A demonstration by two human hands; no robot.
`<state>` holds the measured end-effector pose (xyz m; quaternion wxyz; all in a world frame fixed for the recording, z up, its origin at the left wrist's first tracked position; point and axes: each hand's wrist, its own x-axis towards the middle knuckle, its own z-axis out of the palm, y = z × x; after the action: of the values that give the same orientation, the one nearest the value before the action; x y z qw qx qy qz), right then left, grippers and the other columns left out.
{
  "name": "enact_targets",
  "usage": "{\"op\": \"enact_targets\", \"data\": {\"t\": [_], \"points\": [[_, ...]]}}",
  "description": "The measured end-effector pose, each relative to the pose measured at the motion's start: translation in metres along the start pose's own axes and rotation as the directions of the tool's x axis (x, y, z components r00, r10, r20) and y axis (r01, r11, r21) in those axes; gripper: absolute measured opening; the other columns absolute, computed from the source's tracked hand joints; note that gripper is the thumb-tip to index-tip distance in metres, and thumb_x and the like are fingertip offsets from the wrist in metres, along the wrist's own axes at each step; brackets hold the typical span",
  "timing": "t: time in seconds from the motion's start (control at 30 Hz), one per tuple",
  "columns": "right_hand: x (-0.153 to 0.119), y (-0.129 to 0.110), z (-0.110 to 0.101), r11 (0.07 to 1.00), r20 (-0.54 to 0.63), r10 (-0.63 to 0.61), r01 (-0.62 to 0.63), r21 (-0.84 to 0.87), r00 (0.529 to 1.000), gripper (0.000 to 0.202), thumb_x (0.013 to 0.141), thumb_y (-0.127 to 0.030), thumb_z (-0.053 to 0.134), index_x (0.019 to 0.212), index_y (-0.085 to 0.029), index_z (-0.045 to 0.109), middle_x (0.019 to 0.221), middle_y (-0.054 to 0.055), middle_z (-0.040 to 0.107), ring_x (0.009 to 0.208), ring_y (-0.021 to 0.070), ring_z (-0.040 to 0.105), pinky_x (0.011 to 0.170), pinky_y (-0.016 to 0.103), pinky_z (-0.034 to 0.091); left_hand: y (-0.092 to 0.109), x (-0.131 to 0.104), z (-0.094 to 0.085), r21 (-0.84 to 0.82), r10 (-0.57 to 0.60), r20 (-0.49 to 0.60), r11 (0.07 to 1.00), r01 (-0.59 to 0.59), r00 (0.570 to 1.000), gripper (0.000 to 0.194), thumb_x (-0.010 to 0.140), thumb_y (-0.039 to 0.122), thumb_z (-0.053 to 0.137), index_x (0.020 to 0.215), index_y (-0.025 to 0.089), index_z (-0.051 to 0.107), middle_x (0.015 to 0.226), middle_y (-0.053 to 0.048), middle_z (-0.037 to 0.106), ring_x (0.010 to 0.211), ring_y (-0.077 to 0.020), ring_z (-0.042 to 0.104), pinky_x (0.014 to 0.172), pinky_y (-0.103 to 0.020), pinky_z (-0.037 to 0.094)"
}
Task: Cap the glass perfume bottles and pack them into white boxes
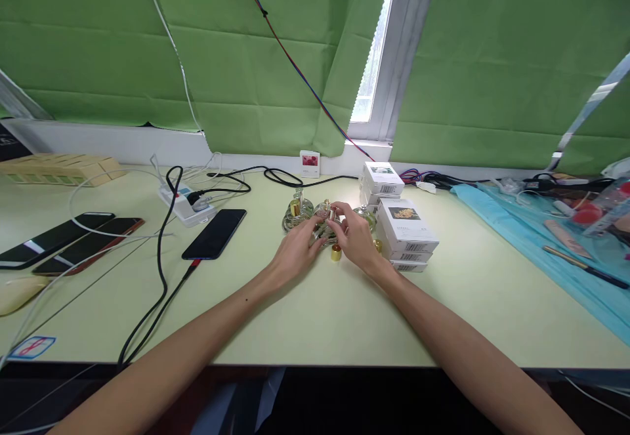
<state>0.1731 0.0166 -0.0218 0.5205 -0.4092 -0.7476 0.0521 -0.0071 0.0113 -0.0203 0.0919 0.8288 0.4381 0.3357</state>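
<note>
Small glass perfume bottles stand bunched in front of me on the table, some with gold tops. My left hand is closed around the side of one glass bottle, partly hidden by its fingers. From the right, my right hand pinches a small shiny cap at the top of that bottle; whether it is seated there I cannot tell. A loose gold cap stands on the table just below the hands. Another gold cap shows beside my right wrist, near the stacked white boxes.
A smaller white box stack stands behind, and a single box leans at the wall. Leftward lie a phone on a cable, a power strip and two more phones. Blue plastic sheeting with assorted items covers the right side.
</note>
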Motion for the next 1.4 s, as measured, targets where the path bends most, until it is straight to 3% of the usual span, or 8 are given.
{"op": "enact_targets", "data": {"t": [0.9, 1.2, 1.4], "points": [[0.0044, -0.0056, -0.0018, 0.996, -0.052, 0.088, -0.088, 0.006, 0.995, 0.024, 0.089, -0.029, 0.071, 0.111, -0.022, 0.066, 0.087, 0.001, 0.072, 0.055, 0.0125, 0.054, 0.065, 0.027, 0.047, -0.0006, 0.0027, 0.0011, -0.005, -0.046, 0.039, 0.999, 0.046, 0.998, 0.036, 0.095, 0.028, 0.06, 0.13, 0.021, 0.056, 0.125, -0.008, 0.068, 0.094, -0.0237, 0.068, 0.085, -0.037, 0.054], [0.0028, -0.006, -0.0053, 0.999, -0.024, 0.03, -0.029, 0.033, 0.999, 0.037, 0.094, -0.032, 0.064, 0.129, -0.021, 0.06, 0.102, 0.004, 0.073, 0.049, 0.0092, 0.045, 0.064, 0.028, 0.048, -0.0016, 0.0024, 0.0004, -0.035, -0.007, 0.022, 0.999, 0.008, 1.0, 0.037, 0.095, 0.027, 0.061, 0.131, 0.021, 0.057, 0.124, -0.009, 0.068, 0.095, -0.0237, 0.068, 0.087, -0.037, 0.054], [0.0015, -0.0031, -0.0027, 0.995, 0.013, 0.009, -0.01, 0.095, 1.0, 0.031, 0.1, -0.027, 0.053, 0.128, -0.022, 0.064, 0.103, 0.005, 0.072, 0.055, 0.0107, 0.052, 0.064, 0.027, 0.049, -0.0017, 0.0024, 0.0011, -0.034, 0.0, 0.011, 0.999, 0.0, 1.0, 0.038, 0.094, 0.025, 0.063, 0.131, 0.022, 0.057, 0.121, -0.009, 0.069, 0.093, -0.0231, 0.069, 0.086, -0.037, 0.054]]}}
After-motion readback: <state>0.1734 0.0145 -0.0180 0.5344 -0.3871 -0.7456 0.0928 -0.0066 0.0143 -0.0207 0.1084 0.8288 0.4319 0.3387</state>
